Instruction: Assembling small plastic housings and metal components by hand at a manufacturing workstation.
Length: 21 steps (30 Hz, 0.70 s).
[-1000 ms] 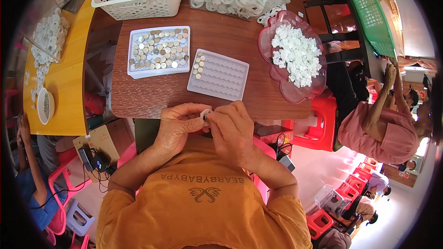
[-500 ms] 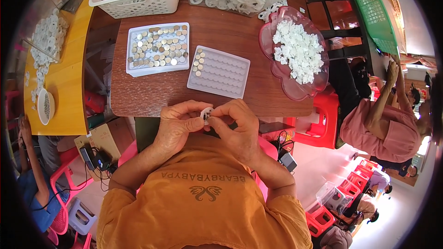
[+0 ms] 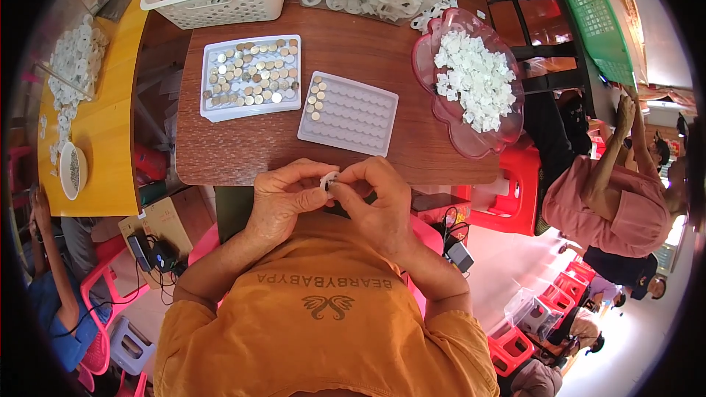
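Observation:
My left hand (image 3: 285, 198) and my right hand (image 3: 376, 197) meet in front of my chest, by the table's near edge. Between their fingertips is a small round white plastic part (image 3: 330, 178) with a dark centre; both hands pinch it, and fingers cover much of it. Beyond them on the brown table (image 3: 250, 151) lies a pale tray (image 3: 357, 114) of scalloped rows, with several small round metal discs (image 3: 317, 97) in its left end. To its left, a stacked tray (image 3: 220, 113) holds many more such discs, silver and gold.
A white basket (image 3: 235, 12) and a clear bin (image 3: 368, 9), full of round white parts, stand at the back. A red-rimmed bowl (image 3: 446, 121) of white square pieces (image 3: 476, 81) is at right. Left, a yellow table (image 3: 110, 147) bears a small bowl (image 3: 71, 190). Other people sit both sides.
The round white part has turned slightly between my fingertips and shows more edge-on. Both hands stay in nearly the same place.

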Each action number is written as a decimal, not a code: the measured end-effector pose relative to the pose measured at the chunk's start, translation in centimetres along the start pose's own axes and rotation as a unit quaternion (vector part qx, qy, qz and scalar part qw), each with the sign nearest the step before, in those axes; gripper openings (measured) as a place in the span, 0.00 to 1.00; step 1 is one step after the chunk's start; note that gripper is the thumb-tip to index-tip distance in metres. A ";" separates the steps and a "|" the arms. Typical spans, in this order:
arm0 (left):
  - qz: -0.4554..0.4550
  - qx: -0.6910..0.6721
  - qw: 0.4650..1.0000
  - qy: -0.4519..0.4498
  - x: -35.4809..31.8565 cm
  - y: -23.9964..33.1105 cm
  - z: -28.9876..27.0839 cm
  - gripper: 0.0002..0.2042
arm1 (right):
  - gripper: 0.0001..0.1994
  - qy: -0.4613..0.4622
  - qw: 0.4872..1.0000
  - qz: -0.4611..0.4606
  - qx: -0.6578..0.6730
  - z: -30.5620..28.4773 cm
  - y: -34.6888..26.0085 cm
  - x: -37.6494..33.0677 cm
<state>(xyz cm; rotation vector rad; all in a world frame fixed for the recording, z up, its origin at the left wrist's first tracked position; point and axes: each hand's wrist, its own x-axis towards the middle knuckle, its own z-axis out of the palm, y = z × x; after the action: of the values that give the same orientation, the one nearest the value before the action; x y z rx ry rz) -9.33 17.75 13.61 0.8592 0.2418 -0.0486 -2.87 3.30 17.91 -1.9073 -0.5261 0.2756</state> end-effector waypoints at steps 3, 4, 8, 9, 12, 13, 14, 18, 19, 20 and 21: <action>-0.005 -0.016 1.000 0.005 0.0 0.0 0.0 0.16 | 0.10 0.008 0.989 -0.122 -0.079 0.1 0.5 0.1; -0.008 -0.030 0.999 0.009 0.0 0.0 0.0 0.16 | 0.10 0.016 0.970 -0.204 -0.135 0.1 0.6 0.2; -0.022 -0.031 0.999 0.018 0.0 0.0 0.2 0.16 | 0.10 0.001 0.971 -0.192 -0.145 -0.2 0.6 0.4; -0.019 -0.039 0.999 0.017 0.0 0.0 0.3 0.16 | 0.10 0.011 0.970 -0.197 -0.140 -0.3 0.5 0.5; -0.019 -0.060 0.998 0.018 0.1 0.1 0.5 0.16 | 0.10 0.027 0.963 -0.218 -0.154 -0.2 0.5 0.7; -0.024 -0.074 0.997 0.020 0.2 0.2 0.5 0.17 | 0.11 0.033 0.956 -0.234 -0.174 -0.1 0.6 0.7; -0.025 -0.074 0.997 0.020 0.2 0.1 0.4 0.17 | 0.11 0.033 0.956 -0.234 -0.174 -0.2 0.7 0.8; -0.046 -0.065 0.997 0.023 0.0 -0.1 0.3 0.17 | 0.10 -0.038 0.961 -0.222 -0.160 -1.0 1.0 1.2; -0.051 -0.056 0.997 0.023 -0.1 -0.1 0.3 0.16 | 0.10 -0.071 0.965 -0.206 -0.144 -1.2 1.0 1.3; -0.051 -0.056 0.997 0.023 0.0 -0.2 0.4 0.16 | 0.10 -0.071 0.965 -0.206 -0.144 -1.3 1.1 1.3; -0.051 -0.059 0.997 0.022 0.0 -0.3 0.4 0.16 | 0.10 -0.075 0.970 -0.192 -0.127 -1.4 1.2 1.3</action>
<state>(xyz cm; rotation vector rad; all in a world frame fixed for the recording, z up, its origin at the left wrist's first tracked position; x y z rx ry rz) -9.28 17.28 13.65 0.7295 0.3267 -0.1105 -0.87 2.38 17.40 -1.9887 -1.0585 0.1022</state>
